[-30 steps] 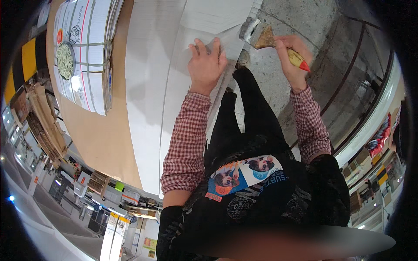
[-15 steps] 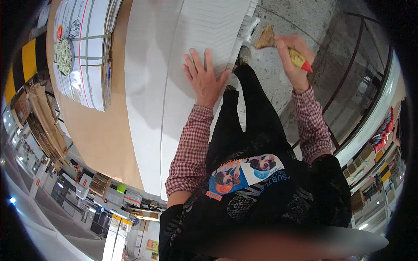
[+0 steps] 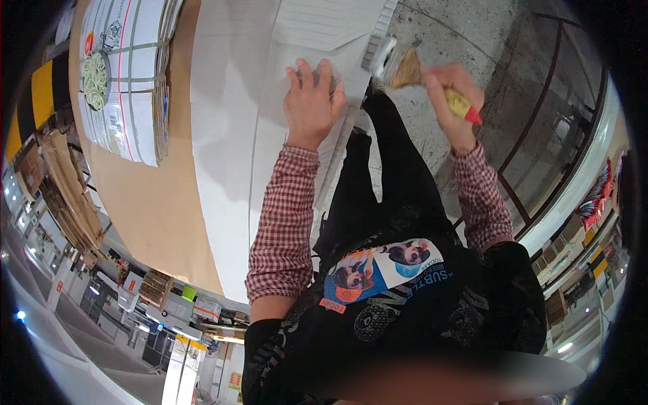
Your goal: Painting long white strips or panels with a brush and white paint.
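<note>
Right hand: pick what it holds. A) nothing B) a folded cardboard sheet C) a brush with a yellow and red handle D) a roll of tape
C: the right hand is closed around the yellow and red handle of a brush, bristles pointing toward a small jar at the table edge.

A worker in a red-and-white checked shirt (long sleeves buttoned at the wrists), dark trousers and a black printed apron.

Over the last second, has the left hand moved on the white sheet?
Yes. The left hand slid back from the white sheet's far edge, toward the body.
</note>
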Available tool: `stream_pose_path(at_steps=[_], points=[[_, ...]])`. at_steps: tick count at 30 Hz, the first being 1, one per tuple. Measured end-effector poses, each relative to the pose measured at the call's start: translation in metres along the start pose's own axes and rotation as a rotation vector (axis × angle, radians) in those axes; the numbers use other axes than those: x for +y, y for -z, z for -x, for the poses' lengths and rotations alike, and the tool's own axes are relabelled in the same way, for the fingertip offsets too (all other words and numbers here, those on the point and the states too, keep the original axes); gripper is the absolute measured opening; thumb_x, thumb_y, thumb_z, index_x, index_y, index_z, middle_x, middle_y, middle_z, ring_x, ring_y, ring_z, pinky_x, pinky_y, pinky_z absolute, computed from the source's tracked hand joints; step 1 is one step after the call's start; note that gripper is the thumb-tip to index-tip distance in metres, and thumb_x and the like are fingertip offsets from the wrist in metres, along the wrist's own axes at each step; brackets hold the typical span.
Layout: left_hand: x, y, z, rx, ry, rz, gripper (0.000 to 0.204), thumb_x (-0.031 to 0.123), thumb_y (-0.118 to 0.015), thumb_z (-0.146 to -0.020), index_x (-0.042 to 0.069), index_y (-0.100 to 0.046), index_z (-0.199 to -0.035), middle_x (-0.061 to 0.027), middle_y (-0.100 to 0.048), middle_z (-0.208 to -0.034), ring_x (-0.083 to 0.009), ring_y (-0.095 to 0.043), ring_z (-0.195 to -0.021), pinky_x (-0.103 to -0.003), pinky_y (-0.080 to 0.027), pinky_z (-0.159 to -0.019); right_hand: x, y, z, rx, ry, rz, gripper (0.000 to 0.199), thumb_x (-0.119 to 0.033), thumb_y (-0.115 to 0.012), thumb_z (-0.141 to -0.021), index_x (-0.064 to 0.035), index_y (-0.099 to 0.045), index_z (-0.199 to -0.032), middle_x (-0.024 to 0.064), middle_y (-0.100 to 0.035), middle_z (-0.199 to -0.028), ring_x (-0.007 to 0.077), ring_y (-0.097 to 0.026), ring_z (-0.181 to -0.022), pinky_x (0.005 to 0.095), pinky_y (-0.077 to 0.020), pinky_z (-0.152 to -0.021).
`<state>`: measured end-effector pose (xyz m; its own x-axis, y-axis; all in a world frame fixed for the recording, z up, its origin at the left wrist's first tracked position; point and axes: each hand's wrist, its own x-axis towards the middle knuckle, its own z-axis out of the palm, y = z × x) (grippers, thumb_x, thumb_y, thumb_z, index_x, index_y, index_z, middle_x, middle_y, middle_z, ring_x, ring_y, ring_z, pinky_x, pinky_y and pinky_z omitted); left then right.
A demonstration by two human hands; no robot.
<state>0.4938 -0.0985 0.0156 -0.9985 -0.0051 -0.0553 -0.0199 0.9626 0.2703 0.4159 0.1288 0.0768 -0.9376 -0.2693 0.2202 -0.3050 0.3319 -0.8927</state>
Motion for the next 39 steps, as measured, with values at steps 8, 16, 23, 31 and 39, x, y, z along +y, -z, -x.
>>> stream_pose_path(at_steps=[8, 16, 23, 31, 39], points=[[0.003, -0.009, 0.005, 0.052, 0.055, 0.062, 0.055, 0.042, -0.054, -0.087, 0.012, -0.046, -0.133, -0.027, -0.039, -0.136, -0.0495, -0.038, -0.121, -0.051, -0.043, -0.091, -0.004, -0.02, 0.043, -0.103, -0.017, -0.072, 0.007, 0.001, -0.066, -0.078, 0.001, -0.06, -0.074, 0.0096, -0.063, -0.075, 0.0174, -0.061, -0.069, 0.0273, -0.0469, -0.063], [0.011, -0.023, 0.087, 0.072, 0.231, -0.007, 0.075, 0.05, -0.06, -0.082, 0.005, -0.038, -0.138, -0.03, -0.025, -0.143, -0.0528, -0.021, -0.131, -0.057, -0.02, -0.106, -0.007, -0.01, 0.029, 0.023, -0.018, 0.028, 0.009, 0.002, -0.066, -0.079, 0.0019, -0.059, -0.074, 0.0081, -0.062, -0.075, 0.0158, -0.059, -0.068, 0.0259, -0.0464, -0.063], [-0.009, -0.011, 0.076, 0.115, 0.058, 0.02, 0.054, 0.037, -0.056, -0.086, 0.008, -0.049, -0.131, -0.0296, -0.045, -0.129, -0.0524, -0.044, -0.114, -0.05, -0.043, -0.092, 0.003, -0.04, 0.049, 0.022, 0.117, -0.066, 0.006, 0.003, -0.065, -0.078, 0.0014, -0.06, -0.075, 0.0083, -0.062, -0.073, 0.0159, -0.059, -0.066, 0.0256, -0.0463, -0.061], [-0.012, 0.0, 0.072, -0.012, 0.085, 0.014, 0.043, 0.033, -0.051, -0.09, 0.014, -0.052, -0.128, -0.0253, -0.049, -0.127, -0.0492, -0.048, -0.111, -0.049, -0.049, -0.083, -0.024, -0.032, 0.067, -0.026, 0.051, -0.024, 0.005, 0.003, -0.064, -0.077, 0.0018, -0.06, -0.075, 0.0112, -0.063, -0.075, 0.0184, -0.061, -0.066, 0.0272, -0.047, -0.06], [-0.006, -0.003, 0.072, -0.037, 0.165, 0.058, 0.055, 0.042, -0.056, -0.086, 0.014, -0.046, -0.133, -0.0227, -0.039, -0.137, -0.0471, -0.039, -0.122, -0.052, -0.045, -0.088, -0.029, -0.047, 0.103, -0.11, -0.034, -0.071, 0.006, 0.004, -0.064, -0.078, 0.0026, -0.059, -0.074, 0.0106, -0.063, -0.075, 0.0175, -0.061, -0.068, 0.0273, -0.0473, -0.062]])
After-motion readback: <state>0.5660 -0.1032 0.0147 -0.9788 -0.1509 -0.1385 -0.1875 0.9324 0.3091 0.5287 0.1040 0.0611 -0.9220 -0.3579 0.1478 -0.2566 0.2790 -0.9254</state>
